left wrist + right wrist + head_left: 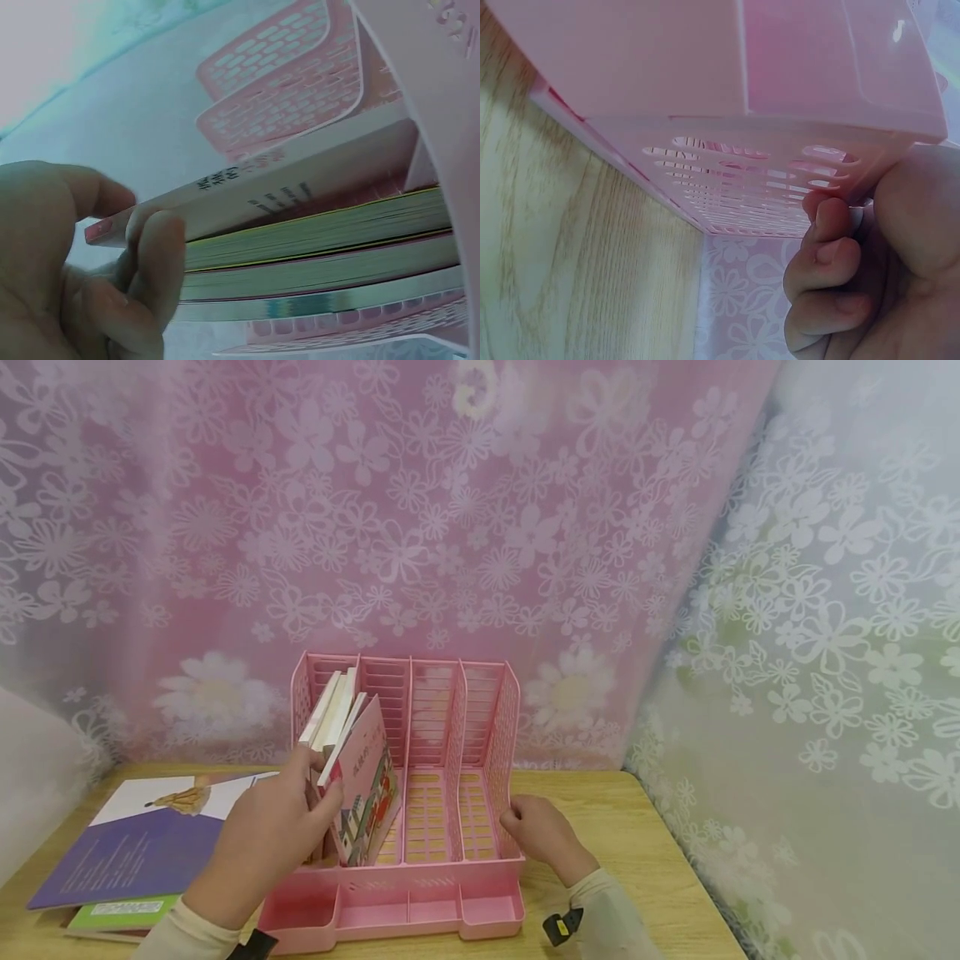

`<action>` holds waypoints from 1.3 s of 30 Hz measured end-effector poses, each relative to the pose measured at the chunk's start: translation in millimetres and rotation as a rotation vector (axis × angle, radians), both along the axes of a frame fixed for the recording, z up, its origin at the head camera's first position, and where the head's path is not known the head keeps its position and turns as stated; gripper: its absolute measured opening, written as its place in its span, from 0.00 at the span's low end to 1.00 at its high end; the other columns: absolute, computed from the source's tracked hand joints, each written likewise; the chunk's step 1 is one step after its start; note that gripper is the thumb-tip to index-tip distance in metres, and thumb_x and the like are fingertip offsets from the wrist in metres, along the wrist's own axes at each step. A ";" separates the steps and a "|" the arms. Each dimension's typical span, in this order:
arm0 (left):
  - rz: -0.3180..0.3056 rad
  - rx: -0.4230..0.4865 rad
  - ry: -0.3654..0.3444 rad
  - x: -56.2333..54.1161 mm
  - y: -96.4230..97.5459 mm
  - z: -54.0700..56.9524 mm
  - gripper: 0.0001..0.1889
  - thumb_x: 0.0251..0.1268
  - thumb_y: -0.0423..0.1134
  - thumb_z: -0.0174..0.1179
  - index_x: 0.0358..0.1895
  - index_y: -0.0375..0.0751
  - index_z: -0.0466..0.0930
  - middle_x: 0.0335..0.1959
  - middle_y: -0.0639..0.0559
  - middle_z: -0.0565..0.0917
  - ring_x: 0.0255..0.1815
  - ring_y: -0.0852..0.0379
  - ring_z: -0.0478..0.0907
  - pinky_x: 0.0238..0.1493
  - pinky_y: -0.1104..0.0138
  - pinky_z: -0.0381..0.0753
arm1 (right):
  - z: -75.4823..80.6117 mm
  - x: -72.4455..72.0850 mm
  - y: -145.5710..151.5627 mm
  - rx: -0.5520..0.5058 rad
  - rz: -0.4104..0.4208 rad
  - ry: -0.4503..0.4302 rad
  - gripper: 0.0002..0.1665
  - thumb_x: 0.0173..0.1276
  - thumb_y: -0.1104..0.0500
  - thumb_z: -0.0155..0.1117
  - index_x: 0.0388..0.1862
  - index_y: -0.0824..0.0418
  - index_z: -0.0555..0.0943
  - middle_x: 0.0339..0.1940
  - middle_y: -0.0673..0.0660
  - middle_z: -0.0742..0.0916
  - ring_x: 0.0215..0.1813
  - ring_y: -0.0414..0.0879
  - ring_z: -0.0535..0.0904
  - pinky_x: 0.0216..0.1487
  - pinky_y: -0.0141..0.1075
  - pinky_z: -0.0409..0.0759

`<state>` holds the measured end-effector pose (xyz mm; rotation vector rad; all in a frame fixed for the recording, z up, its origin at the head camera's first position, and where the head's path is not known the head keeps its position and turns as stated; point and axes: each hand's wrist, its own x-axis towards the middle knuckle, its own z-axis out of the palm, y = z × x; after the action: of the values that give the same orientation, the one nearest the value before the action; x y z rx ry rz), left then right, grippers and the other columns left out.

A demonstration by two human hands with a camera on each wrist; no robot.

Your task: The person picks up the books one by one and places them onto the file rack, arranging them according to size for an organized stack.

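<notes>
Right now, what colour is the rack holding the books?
The rack is pink, seen best in the head view.

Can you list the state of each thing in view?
Pink picture book: closed, leaning, pinched by left hand
Pale-edged books: closed, leaning
Pink book rack: upright, side wall gripped by right hand
Purple-and-white book: lying atop green book

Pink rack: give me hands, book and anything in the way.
Left hand pinching picture book toward left side of rack. Right hand on right wall. Other books close on picture book's left.
</notes>
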<state>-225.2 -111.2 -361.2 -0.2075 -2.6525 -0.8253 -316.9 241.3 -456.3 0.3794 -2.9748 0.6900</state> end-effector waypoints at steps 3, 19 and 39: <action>-0.018 -0.046 -0.039 -0.3 -0.3 3.2 0.13 0.74 0.46 0.57 0.48 0.39 0.75 0.15 0.57 0.70 0.11 0.58 0.64 0.14 0.63 0.62 | -0.3 0.2 -0.3 0.002 -0.004 -0.001 0.15 0.69 0.60 0.57 0.20 0.55 0.70 0.18 0.48 0.70 0.22 0.41 0.65 0.26 0.35 0.62; -0.078 -0.098 -0.199 -6.3 4.6 -4.2 0.29 0.80 0.47 0.49 0.11 0.49 0.71 0.09 0.58 0.71 0.13 0.57 0.66 0.19 0.62 0.63 | -2.6 -0.8 0.4 -0.018 0.007 -0.007 0.16 0.70 0.61 0.56 0.20 0.55 0.70 0.17 0.47 0.70 0.21 0.41 0.64 0.25 0.34 0.62; 0.028 -0.110 0.026 -24.5 22.3 -18.3 0.25 0.80 0.46 0.53 0.16 0.45 0.70 0.12 0.53 0.69 0.14 0.54 0.67 0.19 0.60 0.67 | -3.2 -4.0 1.2 -0.013 -0.001 -0.018 0.15 0.70 0.58 0.56 0.21 0.54 0.72 0.18 0.48 0.72 0.22 0.41 0.67 0.26 0.35 0.65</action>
<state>-249.8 -88.8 -379.5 -0.2070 -2.6720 -0.6644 -320.9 242.5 -459.5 0.3725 -2.9853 0.7154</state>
